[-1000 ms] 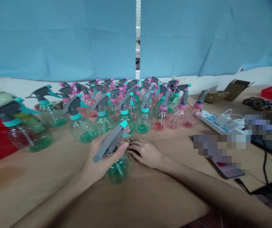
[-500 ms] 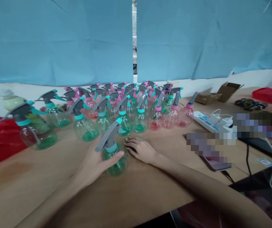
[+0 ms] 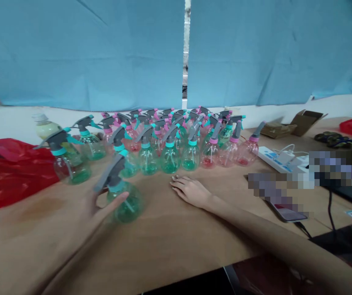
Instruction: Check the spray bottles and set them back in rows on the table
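My left hand point(image 3: 102, 207) is closed around a green spray bottle point(image 3: 128, 205) with a grey trigger head and teal collar, tilted slightly and blurred by motion. Its thumb lies across the front of the bottle. My right hand point(image 3: 191, 190) rests palm down on the table, its fingers loosely spread and holding nothing. Just behind the hands stand several spray bottles in rows, among them a green one point(image 3: 170, 157) and a pink one point(image 3: 209, 155). Apart from the rows, at the left, is another green-tinted bottle point(image 3: 71, 166).
A red plastic bag point(image 3: 16, 172) covers the left side of the brown table point(image 3: 163, 241). At the right are a white power strip point(image 3: 269, 157), a phone point(image 3: 289, 211) with a cable, and an open cardboard box point(image 3: 306, 123). A blue cloth point(image 3: 102, 53) hangs behind.
My left hand has moved left with the green spray bottle, away from my right hand. The right hand stays flat on the table. The view has shifted a little to the left.
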Tool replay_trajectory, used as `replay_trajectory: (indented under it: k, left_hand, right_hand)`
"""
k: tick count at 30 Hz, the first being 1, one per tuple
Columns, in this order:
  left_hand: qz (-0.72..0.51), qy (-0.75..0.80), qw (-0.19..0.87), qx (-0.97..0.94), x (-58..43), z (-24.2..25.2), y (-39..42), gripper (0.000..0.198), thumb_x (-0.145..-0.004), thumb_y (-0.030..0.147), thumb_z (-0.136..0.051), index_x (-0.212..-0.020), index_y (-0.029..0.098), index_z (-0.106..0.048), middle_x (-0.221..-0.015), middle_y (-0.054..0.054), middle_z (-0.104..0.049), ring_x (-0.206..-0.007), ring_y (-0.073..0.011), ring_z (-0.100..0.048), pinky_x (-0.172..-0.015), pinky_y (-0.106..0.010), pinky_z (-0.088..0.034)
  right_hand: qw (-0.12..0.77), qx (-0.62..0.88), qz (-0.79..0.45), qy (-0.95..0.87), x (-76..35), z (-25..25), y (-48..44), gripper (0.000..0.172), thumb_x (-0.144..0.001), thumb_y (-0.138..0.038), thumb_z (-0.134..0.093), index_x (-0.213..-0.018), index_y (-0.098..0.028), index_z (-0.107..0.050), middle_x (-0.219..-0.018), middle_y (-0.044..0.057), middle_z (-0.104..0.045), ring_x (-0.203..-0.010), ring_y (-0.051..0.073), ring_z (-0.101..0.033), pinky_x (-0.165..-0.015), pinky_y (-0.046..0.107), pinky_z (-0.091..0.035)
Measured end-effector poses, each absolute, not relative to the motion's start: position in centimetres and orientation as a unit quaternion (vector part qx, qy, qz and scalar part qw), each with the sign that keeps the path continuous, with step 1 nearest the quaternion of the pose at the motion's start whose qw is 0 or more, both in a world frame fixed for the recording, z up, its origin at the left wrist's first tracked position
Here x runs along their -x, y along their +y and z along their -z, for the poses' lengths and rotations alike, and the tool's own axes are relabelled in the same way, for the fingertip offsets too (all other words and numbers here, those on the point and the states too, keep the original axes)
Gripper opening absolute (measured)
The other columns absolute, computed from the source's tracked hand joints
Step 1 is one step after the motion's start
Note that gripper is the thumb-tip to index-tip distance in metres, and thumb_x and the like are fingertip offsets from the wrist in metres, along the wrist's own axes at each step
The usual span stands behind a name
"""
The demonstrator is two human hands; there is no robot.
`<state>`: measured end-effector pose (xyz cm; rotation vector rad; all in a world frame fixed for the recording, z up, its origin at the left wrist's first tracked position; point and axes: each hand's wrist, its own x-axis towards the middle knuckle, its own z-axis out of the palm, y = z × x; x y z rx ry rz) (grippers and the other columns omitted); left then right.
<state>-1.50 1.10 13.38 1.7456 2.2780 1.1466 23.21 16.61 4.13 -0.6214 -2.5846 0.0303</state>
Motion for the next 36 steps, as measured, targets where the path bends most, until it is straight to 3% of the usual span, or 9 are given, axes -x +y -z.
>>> replay_trajectory:
  k: [2,5,8,12,19,28,36]
  left_hand:
    - [-0.36,0.776,0.015,-0.517,3.8,-14.0,0.2,0.05,-0.069,0.064,-0.062,-0.095,0.022,-0.063,-0.1,-0.006,-0.068,-0.093,-0.0344,-0.063,-0.057,-0.032,-0.049]
    - [-0.333,0.809,0.002,-0.484,6.9,-15.0,-0.7,0.043,-0.072,0.06,-0.062,-0.093,0.023,-0.062,-0.098,-0.004,-0.067,-0.092,-0.0313,-0.065,-0.073,-0.035,-0.05]
    - [-0.338,0.812,0.004,-0.476,8.8,-15.8,-0.8,0.04,-0.078,0.06,-0.057,-0.095,0.023,-0.061,-0.101,-0.001,-0.066,-0.094,-0.0293,-0.065,-0.078,-0.034,-0.049]
    - [-0.309,0.802,-0.032,-0.51,9.7,-16.1,0.4,0.04,-0.083,0.06,-0.051,-0.098,0.023,-0.059,-0.106,-0.002,-0.062,-0.096,-0.0286,-0.062,-0.08,-0.034,-0.046]
    - [-0.269,0.765,-0.113,-0.574,10.8,-15.6,3.8,0.041,-0.089,0.056,-0.041,-0.087,0.018,-0.057,-0.084,-0.003,-0.058,-0.08,-0.0224,-0.056,-0.07,-0.027,-0.041]
    - [-0.252,0.762,-0.099,-0.588,11.9,-15.7,6.7,0.048,-0.092,0.055,-0.036,-0.102,0.014,-0.059,-0.091,-0.006,-0.062,-0.081,-0.0227,-0.058,-0.072,-0.029,-0.041]
    - [-0.251,0.768,-0.086,-0.583,11.8,-15.9,7.7,0.053,-0.093,0.053,-0.033,-0.121,0.01,-0.048,-0.105,-0.01,-0.062,-0.097,-0.0289,-0.06,-0.08,-0.033,-0.044]
  right_hand:
    - [0.237,0.228,-0.009,-0.944,-23.2,-4.1,16.5,0.032,-0.095,-0.023,-0.041,-0.118,-0.015,-0.062,-0.121,0.009,-0.064,-0.117,0.022,-0.055,-0.101,0.038,-0.044]
    - [0.235,0.238,-0.007,-0.942,-23.1,-4.2,16.1,0.032,-0.095,-0.022,-0.04,-0.118,-0.015,-0.062,-0.122,0.009,-0.064,-0.119,0.022,-0.055,-0.102,0.04,-0.044]
    - [0.225,0.253,-0.002,-0.941,-22.7,-4.3,15.4,0.032,-0.094,-0.022,-0.043,-0.117,-0.01,-0.062,-0.122,0.012,-0.064,-0.118,0.025,-0.055,-0.102,0.042,-0.044]
    - [0.218,0.283,0.008,-0.934,-21.9,-4.2,14.4,0.037,-0.093,-0.031,-0.046,-0.117,-0.007,-0.061,-0.121,0.017,-0.063,-0.117,0.028,-0.055,-0.101,0.044,-0.044]
    - [0.221,0.313,0.029,-0.923,-21.2,-3.6,13.6,0.041,-0.094,-0.036,-0.041,-0.118,-0.008,-0.06,-0.123,0.018,-0.06,-0.119,0.03,-0.053,-0.099,0.047,-0.045]
    - [0.235,0.32,-0.01,-0.918,-21.3,-3.8,13.4,0.04,-0.094,-0.037,-0.041,-0.118,-0.01,-0.059,-0.123,0.018,-0.06,-0.12,0.03,-0.053,-0.1,0.048,-0.044]
    - [0.245,0.331,-0.041,-0.91,-21.4,-3.8,13.2,0.039,-0.094,-0.037,-0.043,-0.119,-0.012,-0.058,-0.125,0.016,-0.059,-0.122,0.027,-0.05,-0.102,0.046,-0.042]
